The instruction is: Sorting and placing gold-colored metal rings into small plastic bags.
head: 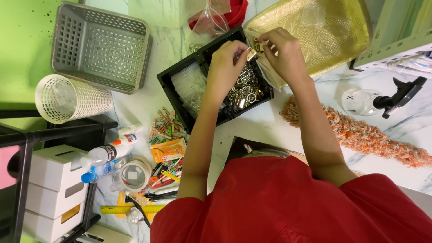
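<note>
My left hand [228, 59] and my right hand [282, 50] meet above a black two-part box [167, 83]. Between their fingertips they pinch a small gold metal clasp [252, 54]. The box's right compartment holds several metal key rings and clasps [246, 90]; its left compartment holds clear plastic bags [186, 83]. A gold woven tray [333, 27] with clear plastic over it lies just beyond my right hand. Both forearms reach out from red sleeves.
A grey perforated basket [100, 45] and a white mesh cup [67, 99] lie at the left. Glue bottles, tape roll [134, 174], yellow ruler and clips clutter the near left. An orange fuzzy strip [369, 135] and a spray bottle [373, 101] lie right. White boxes sit on a black rack.
</note>
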